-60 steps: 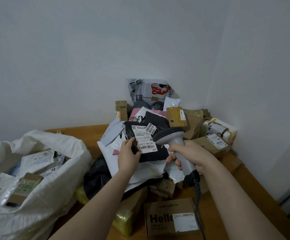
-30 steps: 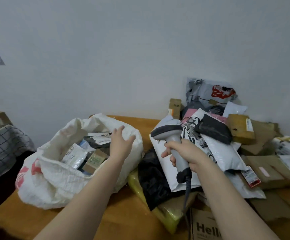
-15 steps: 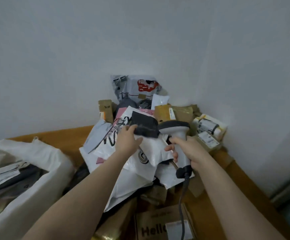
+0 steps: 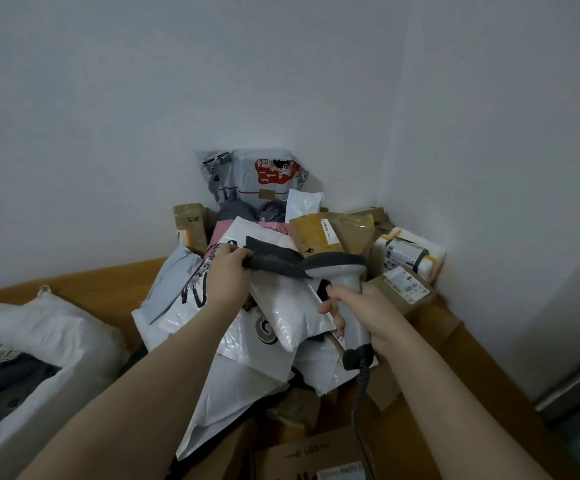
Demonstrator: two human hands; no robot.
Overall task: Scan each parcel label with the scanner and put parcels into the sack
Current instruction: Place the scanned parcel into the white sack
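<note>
Nearest, off at 9 o'clock: white sack (image 4: 39, 327), mouth open, parcels inside. Ahead at 1 o'clock: right hand (image 4: 368, 313) clenched round the handle of the grey scanner (image 4: 347, 289), head pointing toward 12. Just beyond, at 11 o'clock: left hand (image 4: 227, 275) pinching the left end of a dark grey parcel (image 4: 274, 259) lying on the heap's white mailers (image 4: 281, 306). Probably light, soft and floppy, slick-skinned. Best gripped along the whole edge. No label showing.
</note>
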